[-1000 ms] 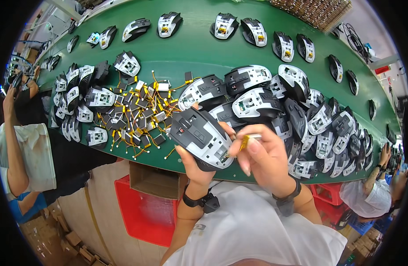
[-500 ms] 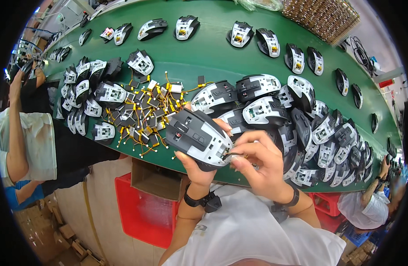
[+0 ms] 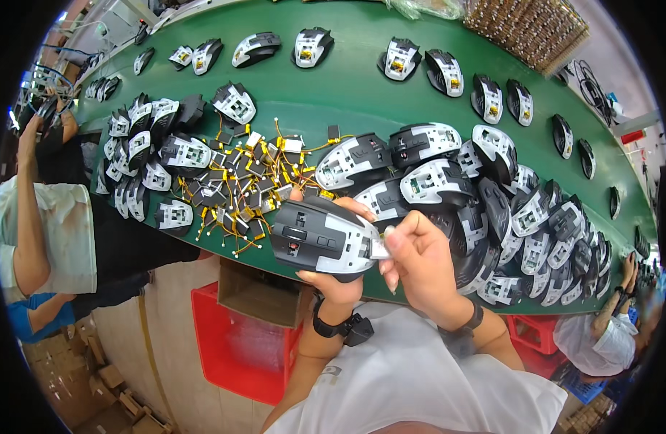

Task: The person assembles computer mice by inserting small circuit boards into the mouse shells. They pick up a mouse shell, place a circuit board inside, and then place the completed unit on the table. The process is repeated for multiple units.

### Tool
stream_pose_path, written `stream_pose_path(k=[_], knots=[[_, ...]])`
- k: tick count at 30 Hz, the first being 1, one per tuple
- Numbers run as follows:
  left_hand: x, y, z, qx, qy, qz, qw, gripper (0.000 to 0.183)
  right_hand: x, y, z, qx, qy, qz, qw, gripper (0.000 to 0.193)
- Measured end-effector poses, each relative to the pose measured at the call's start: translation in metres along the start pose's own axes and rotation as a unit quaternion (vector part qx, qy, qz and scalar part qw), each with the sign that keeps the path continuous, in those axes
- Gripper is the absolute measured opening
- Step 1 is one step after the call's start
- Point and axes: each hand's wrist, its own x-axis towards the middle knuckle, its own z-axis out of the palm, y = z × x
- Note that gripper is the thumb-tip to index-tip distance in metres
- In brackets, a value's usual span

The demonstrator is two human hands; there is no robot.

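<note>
A black and grey-white computer mouse body (image 3: 315, 237) lies tilted in my left hand (image 3: 336, 286), which wraps round its sides from below. Between thumb and fingertips, my right hand (image 3: 428, 269) pinches a small silvery battery (image 3: 378, 249) against the rear end of that mouse, where its shell has an opening. The battery's wires are mostly hidden by my fingers. Just beyond my left hand lies a loose pile of small wired batteries (image 3: 264, 186), with yellow tape and white plugs. Close to my right hand, several open mouse bodies (image 3: 436, 182) are heaped together.
More mouse bodies (image 3: 185, 152) are heaped at the left. Spaced-out mice (image 3: 313, 47) stand along the green belt (image 3: 355, 79). A woven basket (image 3: 524, 32) sits at the far right. Below the table edge are a cardboard box (image 3: 261, 296) and a red crate (image 3: 232, 354). Other people work at both sides.
My right hand has turned, and a silvery battery now shows in its fingers at the mouse's rear, where dark wires showed before. The mouse has tilted slightly in my left hand.
</note>
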Motion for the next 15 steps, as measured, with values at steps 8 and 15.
stream_pose_path(k=[8, 15], knots=[[-0.001, -0.001, -0.004, -0.011, -0.026, -0.037, 0.999, 0.106, 0.0, 0.004, 0.003, -0.115, -0.005, -0.1, 0.988, 0.018], [0.0, 0.005, -0.001, -0.02, -0.036, -0.068, 0.997, 0.102, 0.001, 0.01, 0.002, -0.171, 0.012, -0.152, 0.974, 0.019]])
